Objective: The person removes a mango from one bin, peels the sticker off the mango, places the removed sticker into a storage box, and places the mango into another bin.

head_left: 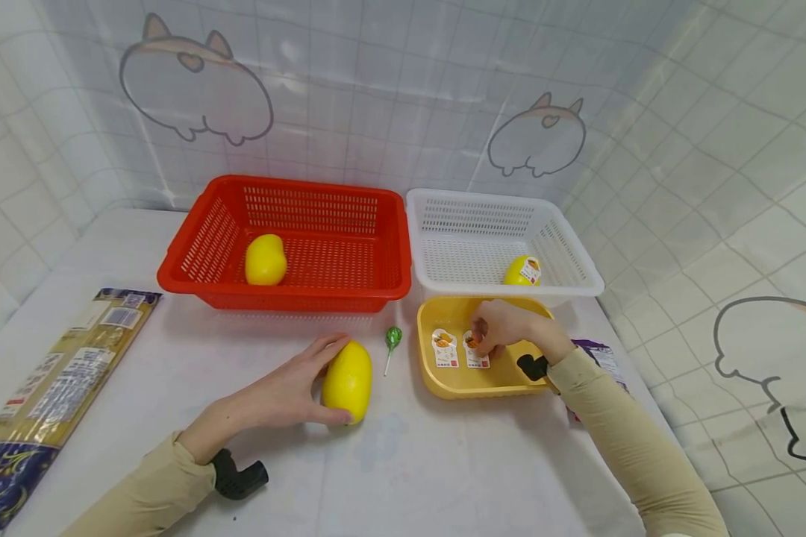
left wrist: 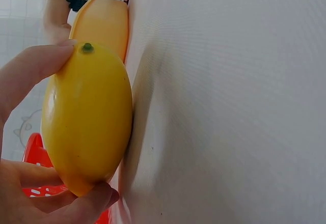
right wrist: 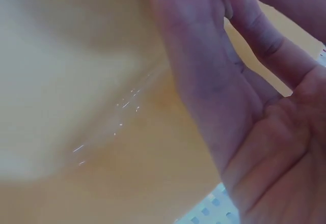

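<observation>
On the white tabletop, my left hand (head_left: 285, 391) grips a smooth yellow lemon (head_left: 348, 382), thumb at one end and fingers at the other. The left wrist view shows the lemon (left wrist: 89, 117) with a small green stem spot near the thumb. Inside the yellow bin (head_left: 436, 389), my right hand (head_left: 510, 326) has its thumb and fingers pinched at the edge of a printed fruit sticker (head_left: 475, 358). Beside it in the bin lies a second sticker (head_left: 445, 349). In the right wrist view the fingertips of the right hand (right wrist: 229, 91) are partly cut off at the top.
A red basket (head_left: 289, 302) holds a yellow fruit (head_left: 266, 259). In the white basket (head_left: 497, 287) sits a lemon with a sticker (head_left: 523, 271). A green lollipop (head_left: 393, 337) lies between left hand and bin. A long package (head_left: 74, 373) is at left, a purple packet (head_left: 601, 356) at right.
</observation>
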Motion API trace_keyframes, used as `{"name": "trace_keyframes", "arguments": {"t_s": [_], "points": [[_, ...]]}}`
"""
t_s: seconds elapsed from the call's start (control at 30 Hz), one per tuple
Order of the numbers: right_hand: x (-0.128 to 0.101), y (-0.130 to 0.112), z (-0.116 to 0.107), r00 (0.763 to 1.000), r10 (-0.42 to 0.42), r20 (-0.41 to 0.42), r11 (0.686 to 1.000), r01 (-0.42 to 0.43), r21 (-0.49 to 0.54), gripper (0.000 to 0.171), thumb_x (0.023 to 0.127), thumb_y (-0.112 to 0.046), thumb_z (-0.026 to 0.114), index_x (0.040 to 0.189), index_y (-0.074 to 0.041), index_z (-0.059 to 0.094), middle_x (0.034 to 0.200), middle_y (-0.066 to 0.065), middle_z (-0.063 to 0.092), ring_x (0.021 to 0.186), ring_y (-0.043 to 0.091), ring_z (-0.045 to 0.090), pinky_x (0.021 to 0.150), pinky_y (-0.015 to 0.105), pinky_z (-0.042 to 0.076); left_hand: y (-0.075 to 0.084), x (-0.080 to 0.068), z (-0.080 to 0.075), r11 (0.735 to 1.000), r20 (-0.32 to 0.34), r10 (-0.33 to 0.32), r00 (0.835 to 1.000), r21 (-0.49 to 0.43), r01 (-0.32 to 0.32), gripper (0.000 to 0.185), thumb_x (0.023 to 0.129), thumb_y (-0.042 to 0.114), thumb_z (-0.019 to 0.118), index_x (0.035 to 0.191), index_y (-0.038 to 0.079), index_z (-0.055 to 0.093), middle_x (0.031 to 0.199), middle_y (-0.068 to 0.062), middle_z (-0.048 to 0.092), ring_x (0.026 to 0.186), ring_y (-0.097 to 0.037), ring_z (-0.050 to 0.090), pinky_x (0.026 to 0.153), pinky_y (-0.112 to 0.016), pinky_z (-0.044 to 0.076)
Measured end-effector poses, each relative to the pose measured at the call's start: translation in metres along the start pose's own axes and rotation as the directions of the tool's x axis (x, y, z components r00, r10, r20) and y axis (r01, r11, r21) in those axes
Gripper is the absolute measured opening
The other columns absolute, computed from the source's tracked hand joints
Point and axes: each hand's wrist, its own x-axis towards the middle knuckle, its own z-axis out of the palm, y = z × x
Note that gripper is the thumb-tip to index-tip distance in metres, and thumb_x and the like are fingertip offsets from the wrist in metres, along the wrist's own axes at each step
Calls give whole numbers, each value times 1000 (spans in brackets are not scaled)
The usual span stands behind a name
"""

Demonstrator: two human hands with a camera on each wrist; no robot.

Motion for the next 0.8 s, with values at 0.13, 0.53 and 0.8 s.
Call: {"name": "trace_keyframes", "arguments": {"t_s": [0.13, 0.53, 0.8], "points": [[1, -1, 0, 1000, 13, -2, 999, -13, -34, 17, 80, -4, 79, 81, -3, 63, 73, 4, 58, 60, 18, 68, 61, 30, 61, 0, 0, 0, 1000, 2, -3, 1000, -4, 3, 115, 71, 57, 84, 157, 6, 27, 162, -10, 26, 143, -32, 36, 116, -54, 35], [-3, 1, -1, 996, 88, 7, 989, -86, -121, 23, 84, -22, 82, 83, -9, 62, 78, 2, 59, 65, 14, 59, 61, 23, 56, 0, 1, 0, 1000, -4, 5, 1000, 3, -5, 116, 71, 56, 84, 157, 5, 27, 161, -11, 26, 143, -32, 36, 116, -54, 35], [-3, 2, 0, 997, 70, 25, 986, -66, -155, 27, 82, -23, 83, 75, -9, 61, 69, -1, 56, 60, 12, 55, 57, 21, 49, 0, 0, 0, 1000, -8, 15, 1000, 4, -15, 115, 71, 57, 84, 157, 5, 27, 161, -11, 27, 142, -32, 37, 116, -55, 35]]}}
